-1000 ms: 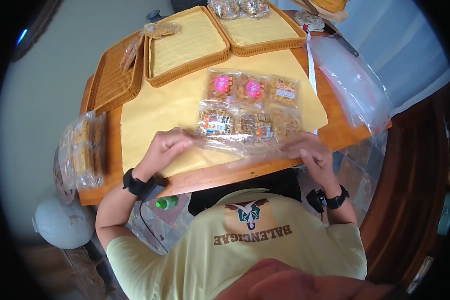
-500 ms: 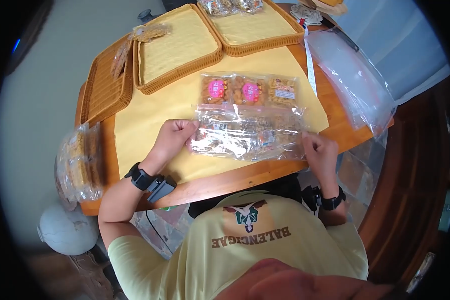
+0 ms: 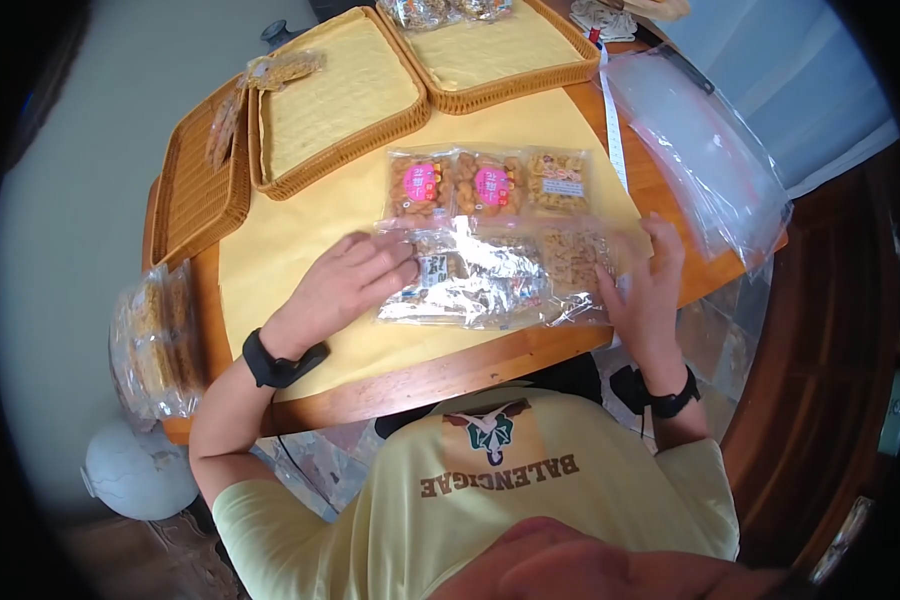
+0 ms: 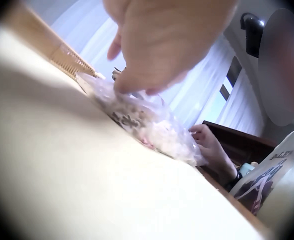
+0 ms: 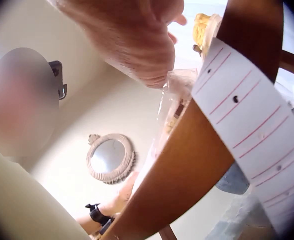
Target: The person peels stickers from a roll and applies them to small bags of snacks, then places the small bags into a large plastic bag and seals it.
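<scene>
A large clear plastic bag (image 3: pixel 500 265) of snack packets lies on yellow paper, its near part overlaid by a shiny plastic flap. Two packets with pink labels (image 3: pixel 419 187) and a pale-labelled snack packet (image 3: pixel 558 181) form its far row. The near row shows through the flap. My left hand (image 3: pixel 345 280) rests at the bag's left side, fingers reaching over the flap. At the right edge is my right hand (image 3: pixel 652 285), thumb and fingers spread apart. In the left wrist view, the left hand (image 4: pixel 167 45) hangs over the bag (image 4: pixel 142 120).
Wicker trays (image 3: pixel 345 155) stand along the far side, some paper-lined. Flat clear bags (image 3: pixel 700 150) lie at the right beside a white marked strip (image 3: pixel 612 130). Stacked snack packs (image 3: pixel 157 345) sit at the table's left edge. The wooden front edge (image 3: pixel 440 380) faces the person.
The bag's near end was folded back over the near row. Both hands then released its corners and moved farther up its sides, fingers opening out.
</scene>
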The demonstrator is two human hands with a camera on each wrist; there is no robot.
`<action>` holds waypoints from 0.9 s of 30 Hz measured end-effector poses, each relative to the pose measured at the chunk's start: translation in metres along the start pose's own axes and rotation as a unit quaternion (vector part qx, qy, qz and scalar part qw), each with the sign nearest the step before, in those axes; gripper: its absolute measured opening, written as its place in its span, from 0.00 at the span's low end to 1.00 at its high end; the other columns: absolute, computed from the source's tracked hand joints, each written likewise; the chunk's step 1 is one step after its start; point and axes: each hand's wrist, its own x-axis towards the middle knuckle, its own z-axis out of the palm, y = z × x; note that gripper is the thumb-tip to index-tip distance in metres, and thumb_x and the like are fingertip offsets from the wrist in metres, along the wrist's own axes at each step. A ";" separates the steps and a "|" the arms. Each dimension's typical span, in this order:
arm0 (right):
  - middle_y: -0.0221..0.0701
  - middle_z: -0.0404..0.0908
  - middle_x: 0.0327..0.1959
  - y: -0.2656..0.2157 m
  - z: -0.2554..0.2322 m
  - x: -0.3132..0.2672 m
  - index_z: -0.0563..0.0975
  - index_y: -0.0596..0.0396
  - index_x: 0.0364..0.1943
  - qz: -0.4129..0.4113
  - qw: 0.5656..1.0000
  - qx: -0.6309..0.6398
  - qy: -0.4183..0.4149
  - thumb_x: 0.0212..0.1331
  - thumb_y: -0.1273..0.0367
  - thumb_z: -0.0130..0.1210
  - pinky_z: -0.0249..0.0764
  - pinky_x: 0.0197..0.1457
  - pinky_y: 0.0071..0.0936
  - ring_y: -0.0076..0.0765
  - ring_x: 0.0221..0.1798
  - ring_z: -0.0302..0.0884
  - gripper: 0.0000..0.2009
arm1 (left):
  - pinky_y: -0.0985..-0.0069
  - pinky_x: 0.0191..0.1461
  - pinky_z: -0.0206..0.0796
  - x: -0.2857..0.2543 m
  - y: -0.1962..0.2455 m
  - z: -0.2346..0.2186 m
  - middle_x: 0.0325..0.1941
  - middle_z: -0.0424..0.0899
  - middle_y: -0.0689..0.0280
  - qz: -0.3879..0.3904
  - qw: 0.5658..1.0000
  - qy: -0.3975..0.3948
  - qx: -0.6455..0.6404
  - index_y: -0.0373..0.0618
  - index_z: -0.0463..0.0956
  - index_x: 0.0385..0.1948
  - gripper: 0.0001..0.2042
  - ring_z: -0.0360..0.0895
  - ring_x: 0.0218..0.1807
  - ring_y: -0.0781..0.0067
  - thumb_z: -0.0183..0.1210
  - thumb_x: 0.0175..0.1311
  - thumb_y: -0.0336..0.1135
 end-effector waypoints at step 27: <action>0.33 0.76 0.41 0.046 0.011 0.025 0.74 0.55 0.42 -0.191 0.929 0.259 -0.181 0.46 0.76 0.51 0.65 0.53 0.35 0.43 0.46 0.72 0.15 | 0.74 0.44 0.66 0.020 -0.010 0.004 0.35 0.76 0.61 0.036 0.992 0.101 -0.063 0.38 0.71 0.39 0.15 0.74 0.39 0.66 0.55 0.47 0.32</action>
